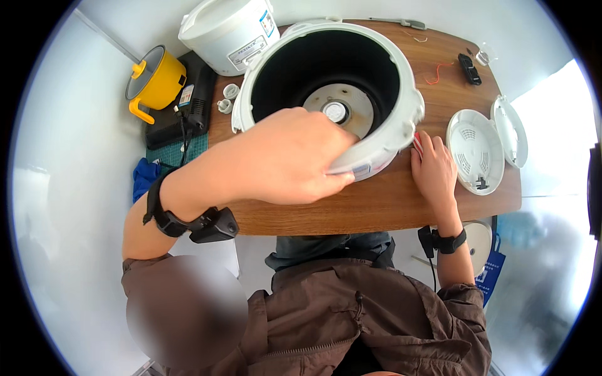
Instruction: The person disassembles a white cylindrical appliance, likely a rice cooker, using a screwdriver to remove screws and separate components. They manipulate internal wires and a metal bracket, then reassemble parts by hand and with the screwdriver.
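Brown wood-grain table (301, 219) under the cooker body (326, 56); pale walls (75, 156) around.

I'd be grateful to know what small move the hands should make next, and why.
I would probably have the right hand close on the red-and-white item beside the cooker and draw it clear: that hand is right at the item, which is partly hidden, while the left hand is at the cooker's near rim and could steady it.
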Available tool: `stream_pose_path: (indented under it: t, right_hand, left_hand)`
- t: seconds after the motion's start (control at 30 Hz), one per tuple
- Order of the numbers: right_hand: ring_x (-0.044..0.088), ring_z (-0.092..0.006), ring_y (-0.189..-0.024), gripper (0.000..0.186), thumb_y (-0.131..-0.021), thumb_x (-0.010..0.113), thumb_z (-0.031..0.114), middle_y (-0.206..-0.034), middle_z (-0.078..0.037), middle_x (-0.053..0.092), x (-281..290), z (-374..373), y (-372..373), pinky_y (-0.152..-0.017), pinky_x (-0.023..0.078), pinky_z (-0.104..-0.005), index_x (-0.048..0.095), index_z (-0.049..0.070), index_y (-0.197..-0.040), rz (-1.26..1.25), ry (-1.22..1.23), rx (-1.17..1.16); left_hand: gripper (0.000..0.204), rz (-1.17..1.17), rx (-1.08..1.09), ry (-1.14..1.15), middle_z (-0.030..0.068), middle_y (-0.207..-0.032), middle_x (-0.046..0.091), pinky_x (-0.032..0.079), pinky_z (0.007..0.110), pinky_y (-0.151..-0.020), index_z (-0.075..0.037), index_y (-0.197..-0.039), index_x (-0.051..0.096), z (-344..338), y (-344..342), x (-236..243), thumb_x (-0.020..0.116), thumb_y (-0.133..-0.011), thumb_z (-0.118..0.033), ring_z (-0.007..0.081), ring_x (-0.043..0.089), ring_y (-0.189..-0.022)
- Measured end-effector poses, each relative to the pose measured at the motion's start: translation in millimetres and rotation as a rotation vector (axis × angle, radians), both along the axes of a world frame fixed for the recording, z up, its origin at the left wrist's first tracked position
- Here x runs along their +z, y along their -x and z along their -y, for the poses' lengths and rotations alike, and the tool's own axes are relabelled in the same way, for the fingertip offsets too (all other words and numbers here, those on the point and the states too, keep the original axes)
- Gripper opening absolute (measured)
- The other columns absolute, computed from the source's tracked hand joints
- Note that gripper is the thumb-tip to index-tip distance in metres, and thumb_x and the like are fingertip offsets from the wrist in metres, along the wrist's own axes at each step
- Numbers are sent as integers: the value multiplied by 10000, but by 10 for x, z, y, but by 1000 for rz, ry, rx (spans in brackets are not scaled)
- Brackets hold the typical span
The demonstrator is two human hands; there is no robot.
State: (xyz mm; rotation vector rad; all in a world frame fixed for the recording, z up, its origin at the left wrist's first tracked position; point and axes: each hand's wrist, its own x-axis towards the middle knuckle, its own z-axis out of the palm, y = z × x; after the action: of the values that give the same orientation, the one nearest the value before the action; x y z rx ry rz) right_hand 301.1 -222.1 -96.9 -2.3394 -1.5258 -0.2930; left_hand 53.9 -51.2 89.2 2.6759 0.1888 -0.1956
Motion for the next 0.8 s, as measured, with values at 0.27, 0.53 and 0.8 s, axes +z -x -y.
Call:
stream_pose_path:
  t: [0.27, 0.53, 0.8]
  right_hand:
    - [634, -332, -917, 370, -911, 681, 146, -1032, -144, 583, 32, 4, 61, -731, 548, -458, 605, 77, -1267, 14, 45, 5]
    - [605, -337, -994, 441, -925, 700, 158, -1083, -162, 564, 144, 11, 137, -821, 531, -443, 589, 64, -1342, 49, -4, 52]
    - [588, -241, -1255, 650, -974, 718, 357, -1347, -133, 588, 675, -109, 328, -1057, 464, -341, 496, -1, -1469, -1189, -424, 347]
  left_hand:
    - [281, 2, -88, -124, 173, -774, 676, 539, 438, -629, 7, -949, 665, 85, 22, -161, 707, -892, -264, 380, 678, -729]
    - [240, 19, -78, -121, 152, -774, 672, 546, 433, -633, -5, -912, 650, 107, 65, -302, 739, -839, -216, 367, 689, -735]
    - [205, -61, -128, -246, 128, -881, 692, 577, 389, -618, -1, -934, 634, 241, 98, -472, 722, -809, -137, 310, 729, -724]
